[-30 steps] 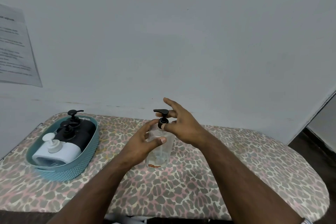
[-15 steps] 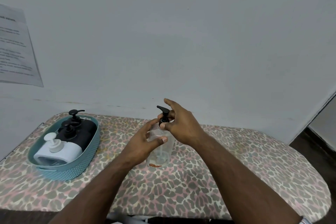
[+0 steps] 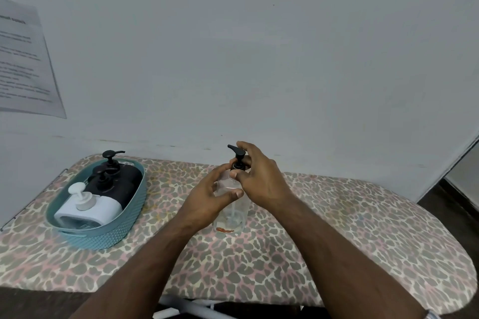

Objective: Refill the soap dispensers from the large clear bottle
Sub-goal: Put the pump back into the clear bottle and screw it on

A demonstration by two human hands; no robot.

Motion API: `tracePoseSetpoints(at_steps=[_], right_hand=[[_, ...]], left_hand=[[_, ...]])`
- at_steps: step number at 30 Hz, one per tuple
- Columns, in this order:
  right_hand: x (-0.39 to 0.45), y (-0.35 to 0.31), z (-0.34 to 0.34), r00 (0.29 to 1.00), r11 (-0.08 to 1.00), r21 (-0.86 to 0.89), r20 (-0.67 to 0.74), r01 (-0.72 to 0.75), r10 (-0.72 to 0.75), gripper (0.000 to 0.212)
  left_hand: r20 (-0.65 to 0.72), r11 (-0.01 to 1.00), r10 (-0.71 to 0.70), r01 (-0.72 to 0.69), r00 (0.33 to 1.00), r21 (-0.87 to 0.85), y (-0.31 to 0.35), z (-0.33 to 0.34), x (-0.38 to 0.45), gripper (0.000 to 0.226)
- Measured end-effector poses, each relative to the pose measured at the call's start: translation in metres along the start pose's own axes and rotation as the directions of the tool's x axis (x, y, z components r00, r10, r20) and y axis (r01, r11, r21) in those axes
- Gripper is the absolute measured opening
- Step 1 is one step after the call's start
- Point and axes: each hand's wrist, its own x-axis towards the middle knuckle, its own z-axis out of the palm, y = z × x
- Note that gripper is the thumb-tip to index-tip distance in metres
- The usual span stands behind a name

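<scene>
Head view shows the clear bottle (image 3: 232,211) standing upright near the middle of the leopard-print board (image 3: 363,228), closer to its far edge than its near one. It looks almost empty, with only a thin reddish trace at the bottom and the dip tube visible through the wall. The left hand (image 3: 207,201) wraps its upper body, thumb across the front, steadying it. The right hand (image 3: 259,179) sits at the neck, its fingers (image 3: 234,175) pinched around the collar under the black pump head (image 3: 237,151), whose spout points left toward the far left corner.

This reads as the opening step: the pump is most likely being twisted off, though loosening cannot be told from tightening in one frame. If it is coming off, the next move calls for a firm hold on the body while the collar turns, then a straight lift so the long tube clears the neck without tipping the light bottle.

Toward the left edge, well apart from the hands, a teal basket (image 3: 108,237) holds the soap dispensers: a white dispenser (image 3: 89,208) at the near end and black dispensers (image 3: 116,181) behind it, all with pumps on. A printed sheet (image 3: 23,59) hangs on the wall at left.
</scene>
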Motion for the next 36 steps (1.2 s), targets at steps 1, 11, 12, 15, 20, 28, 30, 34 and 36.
tracePoseSetpoints(at_steps=[1,11,12,15,20,28,30,34,36], right_hand=[[-0.002,0.000,0.004,1.000,1.000,0.002,-0.028,-0.003,0.003,0.064],[-0.002,0.002,-0.004,1.000,1.000,0.023,0.002,0.014,-0.015,0.074],[-0.004,0.000,0.000,1.000,1.000,0.028,-0.024,0.009,-0.009,0.072],[-0.007,-0.001,0.011,0.997,0.999,0.038,-0.080,0.002,0.001,0.068],[-0.008,0.001,0.008,0.996,0.997,0.076,-0.091,0.008,-0.001,0.069],[-0.028,0.035,-0.002,0.961,0.957,0.291,-0.269,0.012,0.069,0.052],[-0.035,0.048,0.000,0.949,0.961,0.267,-0.275,-0.078,0.153,0.051],[-0.053,0.064,0.016,0.956,0.963,0.180,-0.178,-0.202,0.233,0.057],[-0.060,0.067,0.024,0.958,0.961,0.172,-0.150,-0.217,0.243,0.056]], left_hand=[[-0.008,1.000,-0.002,0.002,1.000,0.003,-0.002,0.000,0.000,0.062],[0.001,1.000,0.014,-0.014,1.000,0.006,-0.002,0.000,-0.001,0.063],[-0.006,1.000,0.017,-0.017,1.000,0.008,-0.002,0.001,-0.001,0.063],[-0.031,1.000,0.004,-0.004,1.000,0.004,-0.001,0.004,-0.002,0.061],[-0.022,1.000,0.015,-0.015,1.000,-0.019,-0.004,0.004,-0.001,0.061],[-0.028,0.992,-0.084,0.081,0.996,-0.096,-0.008,0.003,-0.008,0.087],[-0.046,0.989,-0.110,0.105,0.993,-0.108,-0.014,0.004,-0.010,0.092],[-0.092,0.977,-0.193,0.182,0.977,-0.114,-0.034,0.011,-0.021,0.103],[-0.121,0.970,-0.223,0.208,0.967,-0.128,-0.042,0.017,-0.029,0.101]])
